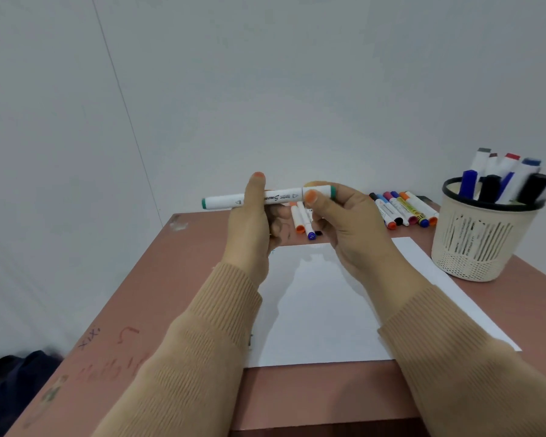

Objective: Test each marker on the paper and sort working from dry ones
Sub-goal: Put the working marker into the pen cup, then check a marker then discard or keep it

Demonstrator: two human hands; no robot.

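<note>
Marker (pixel 281 197), white with green ends, is held level above the paper (pixel 322 310) on the desk (pixel 177 279). Left hand (pixel 252 222) fingers wrap the barrel to steady it. Right hand (pixel 344 222) fingers pinch the cap end, apparently to work the cap. Loose markers (pixel 401 209) lie far right, beside a basket (pixel 473 241) holding more.

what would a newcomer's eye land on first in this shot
The white marker with green ends, held level in mid-air: the left hand grips its barrel, the right hand pinches one capped end. Beneath lies a white paper on the pinkish table; at the right stands a cream mesh pot full of markers, a row of loose markers lying left of it.
</note>
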